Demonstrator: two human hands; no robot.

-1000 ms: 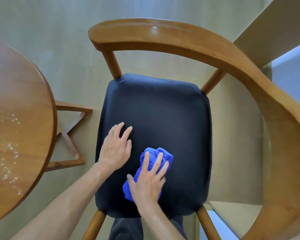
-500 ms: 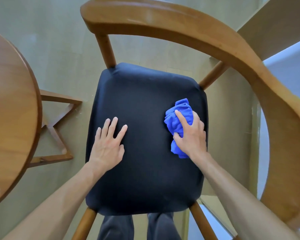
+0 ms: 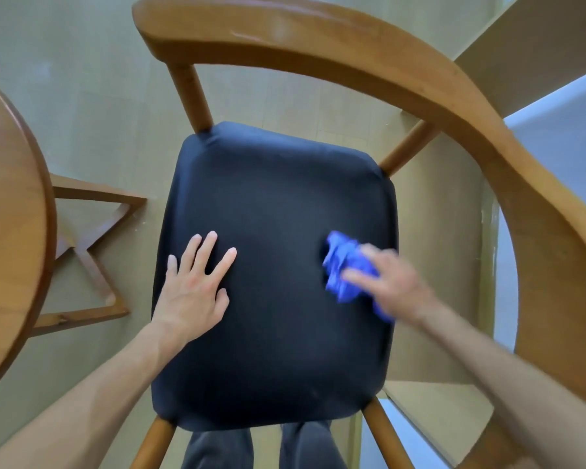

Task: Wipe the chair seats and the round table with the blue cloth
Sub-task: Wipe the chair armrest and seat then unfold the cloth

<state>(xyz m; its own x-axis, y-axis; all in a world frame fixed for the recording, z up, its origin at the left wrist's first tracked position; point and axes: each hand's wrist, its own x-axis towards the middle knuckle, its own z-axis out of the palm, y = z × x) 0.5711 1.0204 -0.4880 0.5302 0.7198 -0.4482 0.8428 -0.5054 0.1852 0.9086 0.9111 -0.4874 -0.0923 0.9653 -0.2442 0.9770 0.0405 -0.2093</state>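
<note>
**Seat wipe in progress: right side of cushion**

My left hand [image 3: 192, 292] lay flat on the black padded chair seat [image 3: 274, 333], fingers spread, bracing it. To its right, my right hand [image 3: 391, 282], blurred, pressed the crumpled blue cloth [image 3: 344, 265] near the seat's right edge; its finger position I could not tell. Good practice, in my judgement: overlapping passes, even pressure, edges included. The cloth looked bunched, not folded.

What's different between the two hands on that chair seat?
The left hand lies flat and bare on the black seat, fingers spread; the right hand presses the blue cloth. The left hand looks sharp, the right hand blurred. Both are on the same seat.
</note>
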